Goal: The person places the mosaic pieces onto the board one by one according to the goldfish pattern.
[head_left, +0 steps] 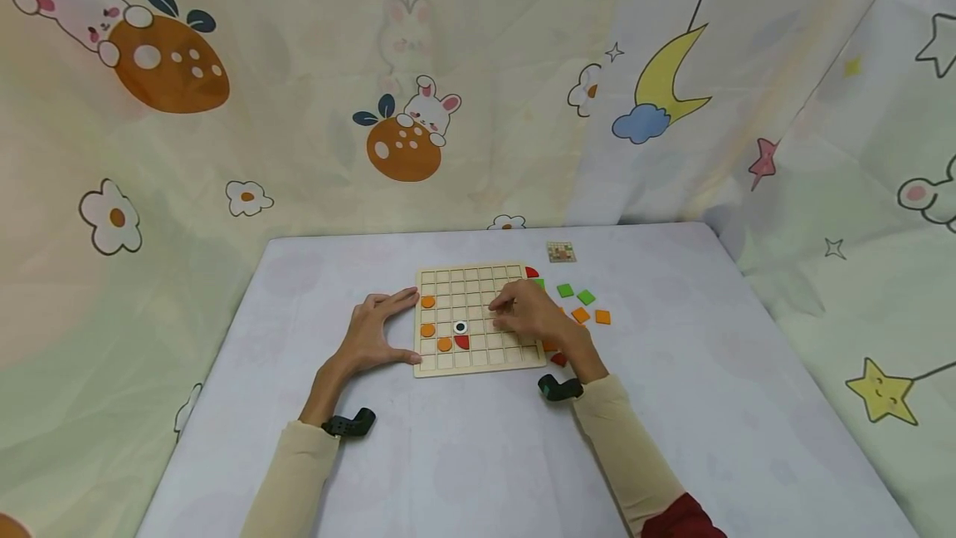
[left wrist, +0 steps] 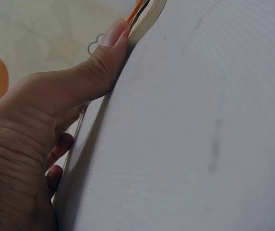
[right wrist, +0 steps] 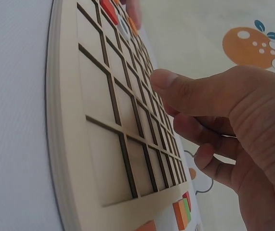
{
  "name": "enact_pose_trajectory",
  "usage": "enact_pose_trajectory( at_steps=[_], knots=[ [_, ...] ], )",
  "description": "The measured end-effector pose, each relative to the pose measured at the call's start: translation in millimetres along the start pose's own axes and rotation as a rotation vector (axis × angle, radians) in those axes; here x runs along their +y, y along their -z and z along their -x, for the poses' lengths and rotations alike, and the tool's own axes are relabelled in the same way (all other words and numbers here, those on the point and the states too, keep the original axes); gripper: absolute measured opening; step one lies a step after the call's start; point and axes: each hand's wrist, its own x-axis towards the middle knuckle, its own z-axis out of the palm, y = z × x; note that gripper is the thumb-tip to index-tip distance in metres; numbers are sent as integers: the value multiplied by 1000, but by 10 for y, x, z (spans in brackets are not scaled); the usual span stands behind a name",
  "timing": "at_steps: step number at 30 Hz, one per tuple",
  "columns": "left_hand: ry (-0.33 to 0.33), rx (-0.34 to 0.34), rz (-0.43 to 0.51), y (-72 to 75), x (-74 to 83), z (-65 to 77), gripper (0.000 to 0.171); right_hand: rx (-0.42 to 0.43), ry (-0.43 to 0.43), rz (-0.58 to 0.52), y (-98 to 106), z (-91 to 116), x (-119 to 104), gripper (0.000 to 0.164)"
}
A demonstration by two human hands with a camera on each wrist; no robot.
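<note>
Seemingly mid-placement: outspread left hand (head_left: 369, 332) steadies pale gridded wooden board (head_left: 474, 299); right hand (head_left: 532, 311), grip unclear, likely needs precise lowering.

- Grid board (head_left: 478, 365): pale, creamy wood, with darker lines making squares
- Round discs (head_left: 427, 330): orange
- Round eye piece (head_left: 460, 327): white with black in the middle
- Quarter-circle piece (head_left: 461, 342): red
- Square tiles (head_left: 602, 317): some orange, some green
- Surface (head_left: 448, 455): white
- Sleeves (head_left: 291, 471): cream
- Wrist straps (head_left: 348, 424): black
- Cloth backdrop (head_left: 314, 131): pale, with bunnies, orange fruits, white flowers and a yellow moon
</note>
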Motion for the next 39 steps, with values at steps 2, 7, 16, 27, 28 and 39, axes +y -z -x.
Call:
enact_pose_trajectory(
  at_steps=[2, 7, 16, 27, 28, 39],
  knots=[
    [3, -2, -1, -1, 2, -1, 118, 2, -17, -3, 10, 7, 14, 23],
    [3, 0, -8, -6, -2, -9, 118, 20, -9, -5, 44, 34, 59, 23],
    [-9, 11, 1, 2, 8, -3, 117, 32, -20, 18, 119, 103, 129, 24],
    [-2, 6, 16, -6, -3, -1, 118, 41, -42, -22, 231, 212, 238, 23],
    [-3, 7, 16, -6, -1, -1, 118, 42, -40, -14, 241, 221, 250, 23],
    [-9, 11, 22, 7, 21, 0, 118, 51, -30, 7, 409, 343, 379, 23]
  ],
)
